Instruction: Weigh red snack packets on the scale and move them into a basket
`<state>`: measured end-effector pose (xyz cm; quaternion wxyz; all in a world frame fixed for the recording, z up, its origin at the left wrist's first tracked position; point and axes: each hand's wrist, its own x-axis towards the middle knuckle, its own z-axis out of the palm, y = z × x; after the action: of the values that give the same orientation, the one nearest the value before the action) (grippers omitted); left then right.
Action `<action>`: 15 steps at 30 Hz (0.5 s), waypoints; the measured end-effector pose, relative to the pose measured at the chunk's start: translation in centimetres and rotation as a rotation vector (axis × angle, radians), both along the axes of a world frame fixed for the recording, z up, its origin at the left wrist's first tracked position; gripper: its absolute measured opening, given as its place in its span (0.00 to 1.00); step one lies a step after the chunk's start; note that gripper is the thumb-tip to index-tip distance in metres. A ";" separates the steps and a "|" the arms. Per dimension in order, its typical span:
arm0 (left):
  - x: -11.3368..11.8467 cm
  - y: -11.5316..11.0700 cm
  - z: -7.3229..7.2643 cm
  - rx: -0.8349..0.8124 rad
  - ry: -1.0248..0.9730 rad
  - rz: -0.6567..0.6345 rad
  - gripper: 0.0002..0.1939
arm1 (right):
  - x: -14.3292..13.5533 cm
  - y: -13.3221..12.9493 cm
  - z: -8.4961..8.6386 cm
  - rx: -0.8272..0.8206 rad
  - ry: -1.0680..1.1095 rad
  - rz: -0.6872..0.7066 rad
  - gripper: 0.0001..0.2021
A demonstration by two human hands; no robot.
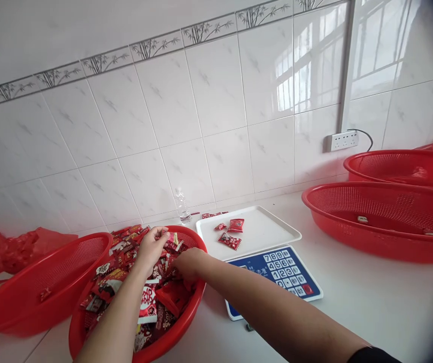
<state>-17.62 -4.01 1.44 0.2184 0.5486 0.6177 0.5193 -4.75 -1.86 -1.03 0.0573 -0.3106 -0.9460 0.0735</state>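
Note:
A red basket [192, 315] at lower centre is heaped with red candy packets [148, 302]. My left hand [152, 248] is over the heap with its fingers closed around a small pink and yellow packet [172, 239]. Near the basket's right side, my right hand [189, 265] reaches down among the packets; its fingertips are hidden. To the right, a white tray [265, 227] holds several small red packets [236, 225]. In front of the tray is the blue keypad of a scale [284, 275], partly covered by my right forearm.
An almost bare red basket [23, 307] stands at left beside red plastic bags [46, 244]. More red baskets [375, 242] are at right. A clear bottle [182, 205] stands by the tiled wall, below a wall-mounted power socket [343, 141] further right.

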 end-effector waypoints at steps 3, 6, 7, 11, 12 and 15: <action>0.2 -0.1 0.2 0.026 -0.032 0.032 0.19 | 0.3 -0.3 0.3 0.013 0.022 -0.007 0.18; 0.0 -0.1 0.4 0.120 -0.077 0.092 0.20 | 1.0 -0.5 1.0 0.034 0.145 -0.074 0.19; -0.1 0.0 0.4 0.148 -0.098 0.109 0.20 | 1.4 -0.5 1.3 0.038 0.200 -0.109 0.19; -0.4 0.1 0.7 0.190 -0.170 0.158 0.21 | 4.0 -0.3 2.0 0.042 0.400 -0.231 0.18; -0.4 0.2 0.7 0.191 -0.169 0.159 0.21 | 5.0 0.0 2.1 0.043 0.444 -0.260 0.18; -0.2 0.2 0.6 0.191 -0.138 0.136 0.20 | 8.0 1.4 2.3 0.044 0.550 -0.374 0.17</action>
<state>-17.86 -3.82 2.05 0.1715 0.4865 0.5850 0.6258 3.27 -0.48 1.24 0.3296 -0.4462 -0.8230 0.1221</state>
